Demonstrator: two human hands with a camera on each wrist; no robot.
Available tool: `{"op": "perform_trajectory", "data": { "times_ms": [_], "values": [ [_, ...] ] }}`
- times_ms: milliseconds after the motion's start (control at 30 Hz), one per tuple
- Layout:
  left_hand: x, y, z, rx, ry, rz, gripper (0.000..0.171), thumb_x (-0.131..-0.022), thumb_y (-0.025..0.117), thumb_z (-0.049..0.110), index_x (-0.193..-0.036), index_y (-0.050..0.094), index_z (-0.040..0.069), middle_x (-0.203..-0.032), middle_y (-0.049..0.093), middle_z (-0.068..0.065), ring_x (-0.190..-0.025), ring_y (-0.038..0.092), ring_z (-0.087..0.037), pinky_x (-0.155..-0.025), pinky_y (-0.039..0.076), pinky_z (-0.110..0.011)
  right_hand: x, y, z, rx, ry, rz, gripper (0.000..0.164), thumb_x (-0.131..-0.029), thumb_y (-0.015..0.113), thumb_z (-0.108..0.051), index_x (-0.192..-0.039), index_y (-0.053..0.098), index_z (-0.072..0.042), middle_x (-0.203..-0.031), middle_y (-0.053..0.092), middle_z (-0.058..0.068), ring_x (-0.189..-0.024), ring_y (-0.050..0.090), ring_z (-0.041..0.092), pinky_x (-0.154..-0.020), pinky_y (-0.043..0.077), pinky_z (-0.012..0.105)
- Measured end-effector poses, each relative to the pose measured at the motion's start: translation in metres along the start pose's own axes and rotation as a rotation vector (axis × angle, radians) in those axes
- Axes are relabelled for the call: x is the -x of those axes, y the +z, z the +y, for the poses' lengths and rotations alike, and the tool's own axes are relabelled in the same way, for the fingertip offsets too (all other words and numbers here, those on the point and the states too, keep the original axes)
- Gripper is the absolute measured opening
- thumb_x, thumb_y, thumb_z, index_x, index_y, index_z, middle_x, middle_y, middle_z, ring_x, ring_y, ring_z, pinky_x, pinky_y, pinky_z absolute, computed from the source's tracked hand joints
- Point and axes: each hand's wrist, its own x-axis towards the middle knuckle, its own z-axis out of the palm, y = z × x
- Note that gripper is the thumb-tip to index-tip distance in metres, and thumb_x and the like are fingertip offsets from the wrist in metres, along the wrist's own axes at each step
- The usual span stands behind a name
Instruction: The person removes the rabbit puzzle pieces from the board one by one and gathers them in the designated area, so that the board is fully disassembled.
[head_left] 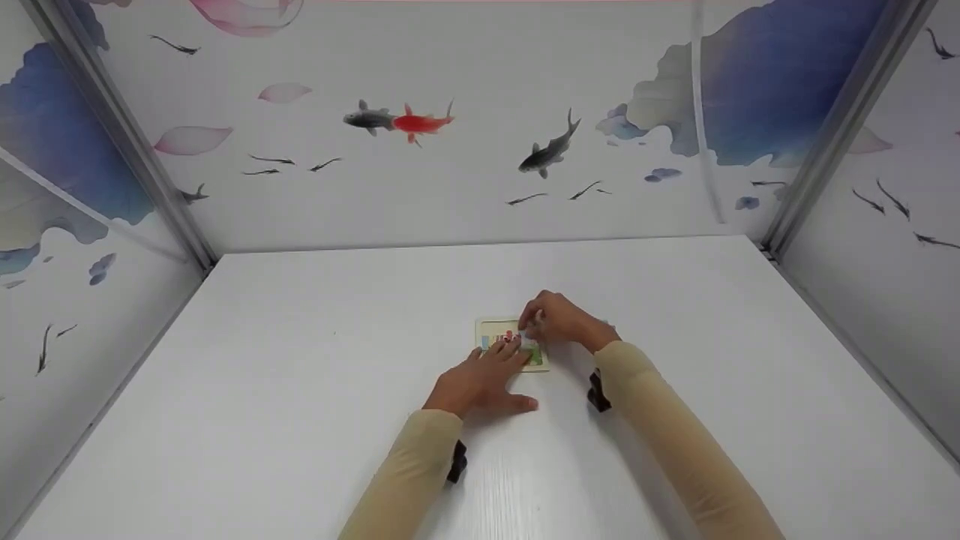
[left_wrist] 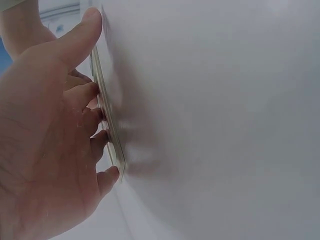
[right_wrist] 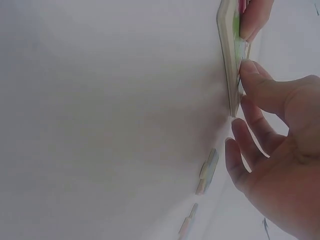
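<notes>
A small square wooden puzzle board with a pale frame and a colourful picture lies flat on the table. My left hand reaches over its near left part, straightened fingers resting on the picture and thumb spread to the side. The left wrist view shows the fingertips along the board's edge. At the board's right side, my right hand has its fingers curled down, pinching a pale puzzle piece against the picture. Those fingers partly hide the piece. In the right wrist view, the thumb touches the board's surface.
Loose puzzle pieces lie on the white table beyond the right hand, mostly hidden by it in the head view. Printed wall panels enclose the table at the back and both sides.
</notes>
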Motion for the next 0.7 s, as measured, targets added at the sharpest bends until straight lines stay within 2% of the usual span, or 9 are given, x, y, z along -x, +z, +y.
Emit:
{"op": "perform_trajectory", "data": {
  "times_ms": [233, 367, 533, 700],
  "values": [
    [-0.001, -0.001, 0.0, 0.027, 0.0, 0.007, 0.083, -0.092, 0.06, 0.062, -0.16, 0.026, 0.029, -0.17, 0.011, 0.005, -0.159, 0.008, -0.018, -0.128, 0.013, -0.047, -0.001, -0.001, 0.0, 0.02, -0.003, 0.009, 0.014, -0.092, 0.067, -0.003, -0.102, 0.076, -0.008, -0.115, 0.063, 0.012, -0.106, 0.056, 0.026, -0.103, 0.046, 0.047],
    [-0.001, -0.001, 0.002, 0.047, -0.01, 0.015, 0.082, -0.091, 0.061, 0.062, -0.159, 0.029, 0.029, -0.17, 0.014, 0.005, -0.158, 0.01, -0.019, -0.128, 0.015, -0.047, 0.001, -0.003, -0.001, -0.043, 0.022, 0.05, 0.017, -0.093, 0.063, 0.001, -0.103, 0.074, -0.007, -0.113, 0.065, 0.012, -0.107, 0.058, 0.027, -0.104, 0.048, 0.046],
    [0.0, -0.001, 0.003, 0.057, -0.022, 0.017, 0.082, -0.091, 0.062, 0.062, -0.158, 0.031, 0.029, -0.17, 0.016, 0.005, -0.158, 0.012, -0.019, -0.127, 0.017, -0.048, 0.006, -0.01, -0.001, -0.121, 0.017, 0.119, 0.013, -0.095, 0.063, 0.0, -0.106, 0.069, -0.004, -0.11, 0.069, 0.014, -0.104, 0.063, 0.027, -0.096, 0.052, 0.043],
    [0.0, -0.002, 0.002, 0.064, -0.026, 0.019, 0.082, -0.09, 0.062, 0.063, -0.158, 0.031, 0.029, -0.17, 0.016, 0.005, -0.158, 0.012, -0.018, -0.127, 0.018, -0.049, 0.014, -0.025, 0.005, -0.149, 0.009, 0.128, 0.017, -0.096, 0.064, -0.003, -0.112, 0.068, -0.004, -0.112, 0.067, 0.015, -0.105, 0.064, 0.028, -0.093, 0.054, 0.041]
  ]
}}
